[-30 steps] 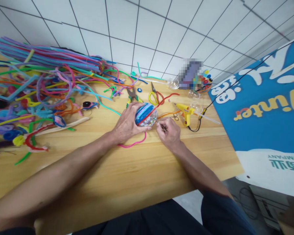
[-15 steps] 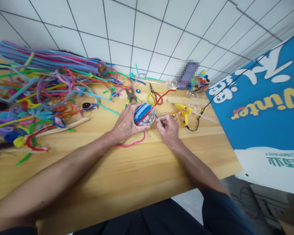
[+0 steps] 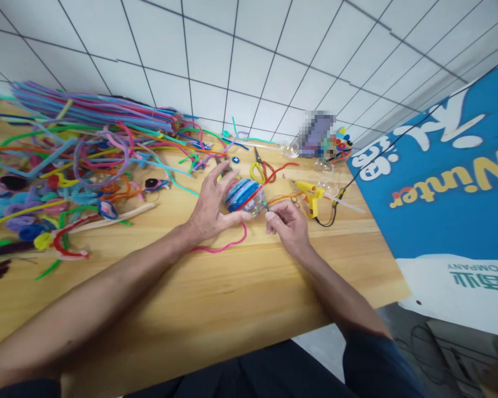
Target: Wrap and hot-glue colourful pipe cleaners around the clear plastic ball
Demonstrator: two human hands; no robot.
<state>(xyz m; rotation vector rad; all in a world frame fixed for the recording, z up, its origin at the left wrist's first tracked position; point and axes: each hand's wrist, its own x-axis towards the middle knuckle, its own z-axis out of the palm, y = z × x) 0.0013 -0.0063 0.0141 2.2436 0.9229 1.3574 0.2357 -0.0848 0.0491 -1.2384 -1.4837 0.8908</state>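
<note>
A clear ball (image 3: 255, 205) wrapped with blue, light blue, purple and red pipe cleaners rests in my left hand (image 3: 207, 207), thumb at its near side and fingers curved over the far side. My right hand (image 3: 289, 224) is closed in a pinch at the ball's right end, beside a small dark bit whose kind I cannot make out. Past the ball runs a red pipe cleaner (image 3: 288, 165). A pink pipe cleaner (image 3: 228, 246) lies curved on the table below it. Yellow-and-red-handled scissors (image 3: 257, 172) lie just beyond, and pliers (image 3: 221, 161) are mostly hidden behind my left fingers.
To the right lies a yellow glue gun (image 3: 311, 194) with a black cord. Tangled pipe cleaners (image 3: 78, 171) cover the left side, below a long bundle (image 3: 95, 109) by the tiled wall. A blue button (image 3: 235, 160) and clear balls (image 3: 289, 150) lie at the back.
My left fingers have lifted and spread more widely around the ball. My right hand has shifted slightly right and down, still pinched at the ball's end. The view has tilted a little.
</note>
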